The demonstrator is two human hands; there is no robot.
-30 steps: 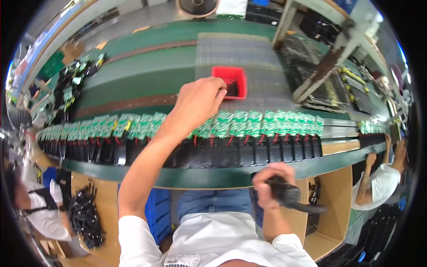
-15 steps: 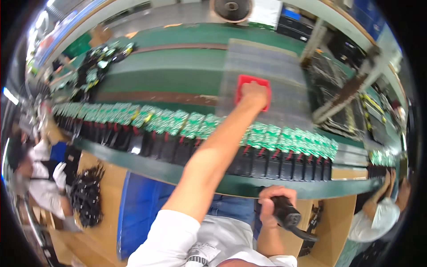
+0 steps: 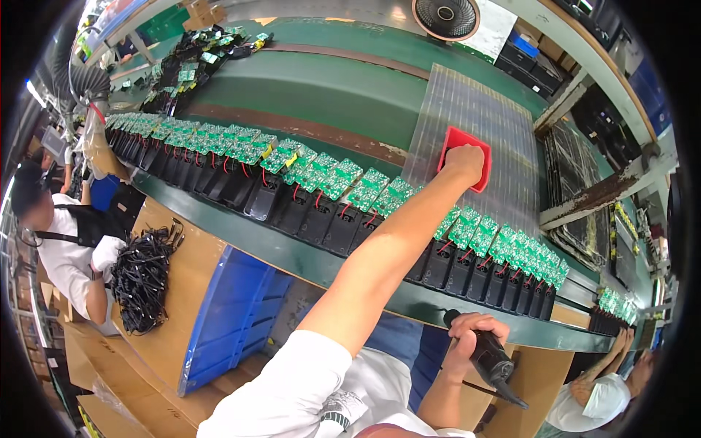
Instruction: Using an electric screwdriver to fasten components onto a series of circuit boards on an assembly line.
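Note:
My left hand reaches across the bench into a small red tray. Its fingers are curled down and bunched together; their tips and whatever they hold are hidden. Close to the bench's front edge, my right hand is wrapped round a black corded electric screwdriver. Beneath my left forearm runs a long row of black plastic cases, set side by side. Green circuit boards lie at their far ends, joined to them by red wires.
The red tray rests on a ribbed translucent sheet. A pile of boards and black parts lies far left, a round fan stands at the back, and a metal post rises at right. Co-workers are on both sides.
The view has turned and sharpened, so the bench now slants down to the right. My left hand stays in the red tray, and my right hand still grips the screwdriver.

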